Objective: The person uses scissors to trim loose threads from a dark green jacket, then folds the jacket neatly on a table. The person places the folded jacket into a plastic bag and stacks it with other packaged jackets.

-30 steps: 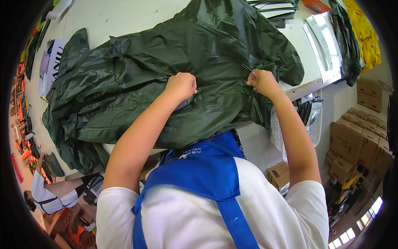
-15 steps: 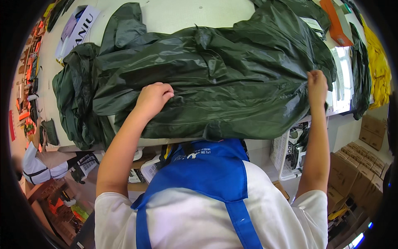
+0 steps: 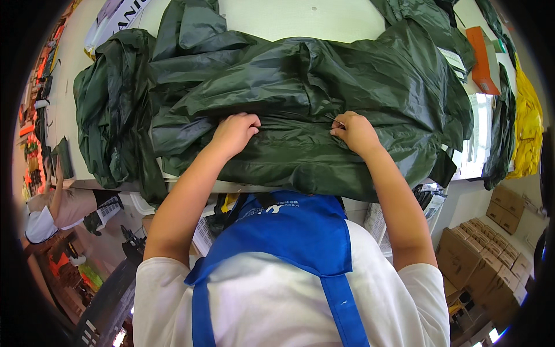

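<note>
A glossy dark green raincoat [image 3: 260, 75] lies spread and wrinkled across the table in front of me. My left hand [image 3: 236, 134] presses its curled fingers into a fold along the middle of the coat, gripping the fabric. To its right, my right hand [image 3: 358, 134] pinches the same lengthwise seam between thumb and fingers. A thin dark sliver shows at those right fingertips, too small to make out. Both fingertips are partly hidden in the folds.
Another bunched green garment [image 3: 113, 110] sits at the left. A white printed bag [image 3: 115, 26] lies behind it. An orange box [image 3: 483, 61] and yellow garments [image 3: 525, 121] are at the right. Cardboard boxes [image 3: 468, 254] stand on the floor. A co-worker [image 3: 49, 214] is at far left.
My right hand has left the coat's right end and come in to the middle, pinching the seam. My left hand has shifted slightly right. The coat sits a little differently in view.
</note>
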The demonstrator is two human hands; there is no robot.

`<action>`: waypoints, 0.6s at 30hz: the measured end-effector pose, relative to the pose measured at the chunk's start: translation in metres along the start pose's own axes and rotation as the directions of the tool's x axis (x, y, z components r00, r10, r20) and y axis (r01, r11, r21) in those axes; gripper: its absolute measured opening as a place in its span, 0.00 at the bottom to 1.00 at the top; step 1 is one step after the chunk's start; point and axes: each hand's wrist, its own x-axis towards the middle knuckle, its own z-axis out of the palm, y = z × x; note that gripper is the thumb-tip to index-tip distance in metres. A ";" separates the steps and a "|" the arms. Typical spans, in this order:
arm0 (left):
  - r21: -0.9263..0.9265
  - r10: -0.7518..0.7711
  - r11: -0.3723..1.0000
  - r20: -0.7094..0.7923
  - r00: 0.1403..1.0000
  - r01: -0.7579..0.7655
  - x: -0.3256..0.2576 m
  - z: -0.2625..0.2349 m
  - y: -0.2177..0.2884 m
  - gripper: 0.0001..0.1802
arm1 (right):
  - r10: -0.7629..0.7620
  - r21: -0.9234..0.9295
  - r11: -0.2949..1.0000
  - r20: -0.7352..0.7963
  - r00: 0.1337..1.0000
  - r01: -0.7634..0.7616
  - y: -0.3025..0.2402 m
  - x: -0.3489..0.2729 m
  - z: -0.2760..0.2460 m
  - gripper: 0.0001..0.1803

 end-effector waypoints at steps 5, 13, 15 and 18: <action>-0.140 -0.130 0.980 0.093 0.987 0.143 0.011 -0.001 -0.009 0.09 | 0.007 0.030 0.999 0.075 0.997 -0.009 0.002 0.004 -0.006 0.08; -0.114 -0.204 0.954 0.430 0.880 0.277 0.050 -0.012 -0.026 0.10 | -0.009 0.022 1.000 0.124 0.992 0.006 0.002 0.006 -0.008 0.08; -0.027 -0.261 0.954 0.422 0.868 0.299 0.049 -0.017 -0.021 0.11 | -0.023 0.000 1.000 0.118 0.993 0.023 0.002 0.007 -0.007 0.08; -0.010 -0.245 0.963 0.382 0.891 0.269 0.047 -0.018 -0.018 0.12 | -0.011 -0.051 0.999 0.070 0.997 0.015 -0.002 0.004 -0.002 0.08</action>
